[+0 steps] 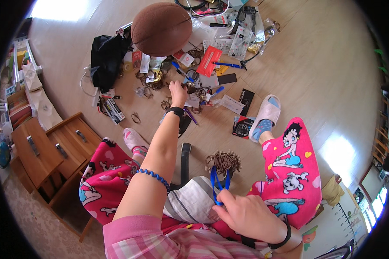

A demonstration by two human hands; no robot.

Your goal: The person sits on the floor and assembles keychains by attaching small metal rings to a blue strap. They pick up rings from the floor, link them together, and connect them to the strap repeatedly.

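My right hand (251, 216) is closed on a blue ribbon (220, 184). From that ribbon, a bunch of thin brown loops (225, 162), which look like hair ties, hangs just over the floor. My left arm stretches ahead to the cluttered pile, where my left hand (178, 93) is lowered with its fingers bent and close together. Its fingertips touch more brown hair ties (198, 92), and what they pinch, if anything, is too small to tell. Blue pens (218, 90), a purple pen (190, 115) and white paper slips lie around that hand.
A brown ball (161, 29) and a black bag (104, 62) border the pile. A red card (209, 61), clear packets (242, 42) and black cards (245, 125) are strewn there. Wooden drawers (39, 149) stand open at left. My slippered feet flank the clutter.
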